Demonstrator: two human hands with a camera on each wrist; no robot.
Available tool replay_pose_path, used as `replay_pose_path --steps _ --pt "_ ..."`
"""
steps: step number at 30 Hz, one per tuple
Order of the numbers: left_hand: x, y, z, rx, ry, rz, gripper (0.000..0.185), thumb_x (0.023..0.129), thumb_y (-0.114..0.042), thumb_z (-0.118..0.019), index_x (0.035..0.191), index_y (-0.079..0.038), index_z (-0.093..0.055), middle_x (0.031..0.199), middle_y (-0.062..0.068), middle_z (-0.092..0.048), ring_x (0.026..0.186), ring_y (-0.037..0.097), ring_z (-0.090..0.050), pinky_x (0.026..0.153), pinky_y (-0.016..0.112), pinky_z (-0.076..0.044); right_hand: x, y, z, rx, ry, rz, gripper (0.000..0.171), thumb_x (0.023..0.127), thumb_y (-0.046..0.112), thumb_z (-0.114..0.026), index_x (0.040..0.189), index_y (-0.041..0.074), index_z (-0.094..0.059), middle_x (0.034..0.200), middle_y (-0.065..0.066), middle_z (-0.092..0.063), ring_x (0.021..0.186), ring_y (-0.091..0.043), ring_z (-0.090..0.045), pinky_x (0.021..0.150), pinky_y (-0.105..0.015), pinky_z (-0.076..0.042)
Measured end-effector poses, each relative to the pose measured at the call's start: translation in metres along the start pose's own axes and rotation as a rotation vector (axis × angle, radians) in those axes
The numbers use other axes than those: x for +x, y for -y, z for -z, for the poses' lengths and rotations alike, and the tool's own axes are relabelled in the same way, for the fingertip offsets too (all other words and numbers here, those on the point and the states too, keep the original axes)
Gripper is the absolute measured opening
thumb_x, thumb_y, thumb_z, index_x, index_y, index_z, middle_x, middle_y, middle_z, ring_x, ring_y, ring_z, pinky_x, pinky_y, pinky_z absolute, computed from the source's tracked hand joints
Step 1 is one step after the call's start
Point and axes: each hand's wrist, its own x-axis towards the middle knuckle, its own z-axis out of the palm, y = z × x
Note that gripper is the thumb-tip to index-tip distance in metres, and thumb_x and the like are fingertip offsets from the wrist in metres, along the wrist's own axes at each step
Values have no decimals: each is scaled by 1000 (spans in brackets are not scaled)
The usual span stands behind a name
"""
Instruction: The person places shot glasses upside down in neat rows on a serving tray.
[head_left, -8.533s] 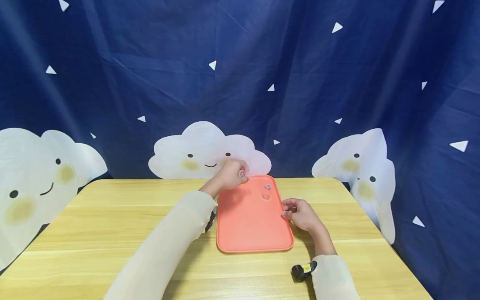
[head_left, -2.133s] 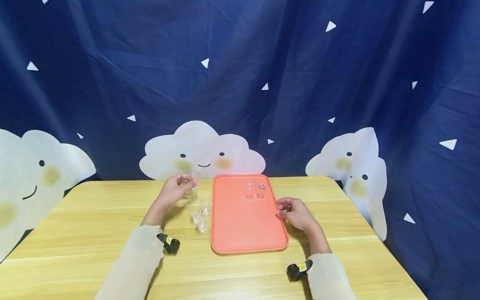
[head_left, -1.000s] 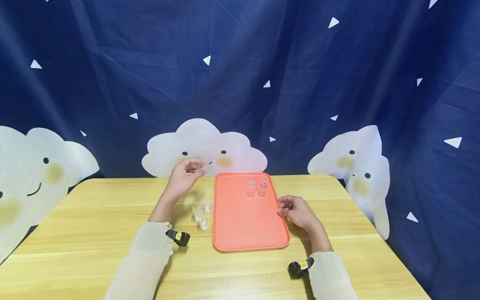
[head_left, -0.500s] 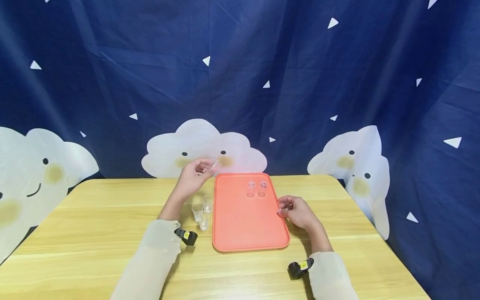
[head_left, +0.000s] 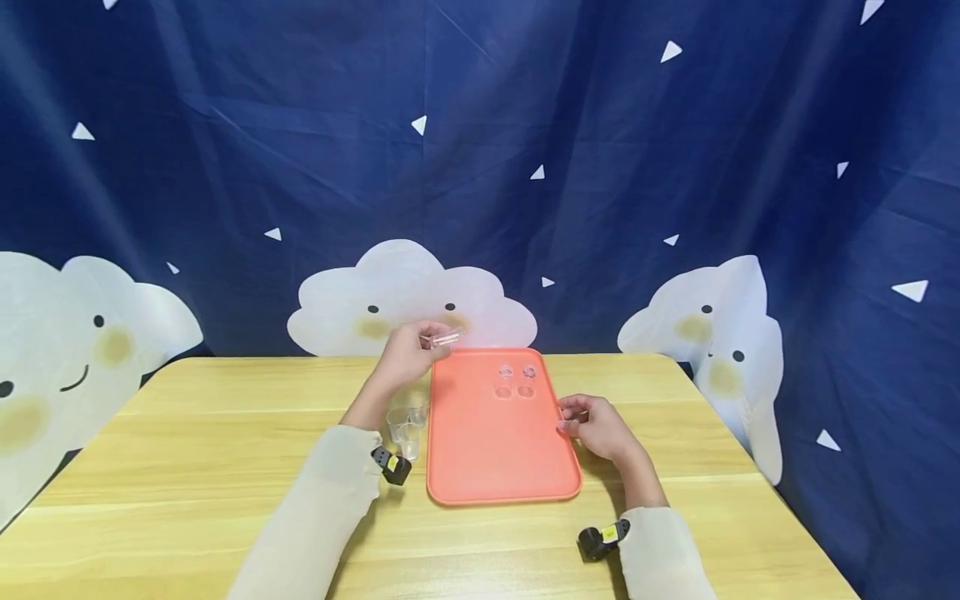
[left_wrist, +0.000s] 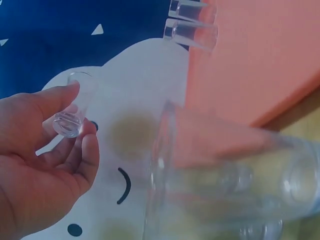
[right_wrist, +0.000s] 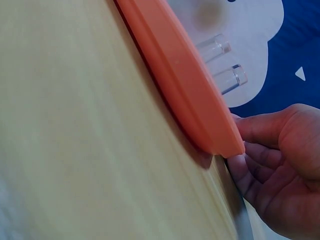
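My left hand (head_left: 408, 354) pinches a small clear plastic cup (head_left: 444, 337) on its side, in the air over the far left corner of an orange tray (head_left: 487, 458); in the left wrist view the cup (left_wrist: 75, 107) sits between thumb and fingers (left_wrist: 52, 100). Two clear cups (head_left: 516, 372) stand on the tray's far end and show in the right wrist view (right_wrist: 222, 62). Three more clear cups (head_left: 405, 421) stand on the table left of the tray. My right hand (head_left: 588, 423) holds the tray's right rim (right_wrist: 220, 140) with curled fingers.
A yellow wooden table (head_left: 187, 467) carries everything. A dark blue cloth with white clouds (head_left: 408, 296) hangs close behind its far edge. Black wrist cameras (head_left: 603, 540) sit on both sleeves.
My left hand has carried the clear cup up and to the right, from beside the cluster of cups to the tray's far left corner. The right hand stays on the rim.
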Motion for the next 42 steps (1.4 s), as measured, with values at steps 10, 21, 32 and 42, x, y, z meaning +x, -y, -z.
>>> replay_pose_path --steps 10,21,32,42 --pt "8 -16 -19 -120 -46 102 31 78 3 -80 106 0 -69 92 7 -67 85 19 -62 80 30 -55 -2 -2 0 9 3 -4 33 90 -4 -69 123 -4 -67 101 -10 -68 89 -22 -61 73 -29 -52" --pt "12 -28 -42 -109 -114 165 30 72 7 -82 99 -4 -75 85 3 -69 79 15 -61 73 26 -52 0 -4 0 17 4 4 33 91 -4 -68 124 -4 -66 101 -10 -67 88 -22 -61 73 -31 -51" --pt "15 -26 -57 -81 -88 145 27 79 5 -77 104 -6 -77 87 3 -70 80 15 -61 73 26 -52 3 -4 -1 16 0 10 33 91 -3 -69 124 -4 -66 100 -9 -67 88 -22 -61 73 -31 -52" --pt "13 -22 -70 -93 -58 188 27 78 10 -75 101 -3 -74 84 2 -65 78 13 -56 70 23 -50 2 -4 0 20 2 7 33 91 -4 -69 123 -5 -66 101 -10 -66 88 -22 -60 74 -31 -52"
